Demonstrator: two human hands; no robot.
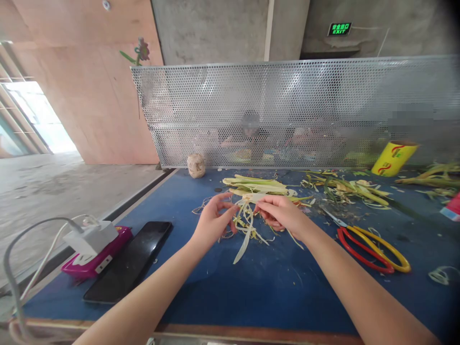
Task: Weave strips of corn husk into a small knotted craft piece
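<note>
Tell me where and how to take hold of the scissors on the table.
Probably by the two handle loops of the scissors, coming from the near right: they lie flat, loops facing that way, blades pointing at the right hand holding leaf strips.

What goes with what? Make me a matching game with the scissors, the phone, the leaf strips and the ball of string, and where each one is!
Things:
1. scissors
2. phone
3. leaf strips
4. ball of string

Places:
a. at the back, by the mesh screen
b. pinched between the left hand and the right hand
c. on the blue table, right of the right arm
d. on the left, beside the pink power strip

Pairs: 1-c, 2-d, 3-b, 4-a.
</note>
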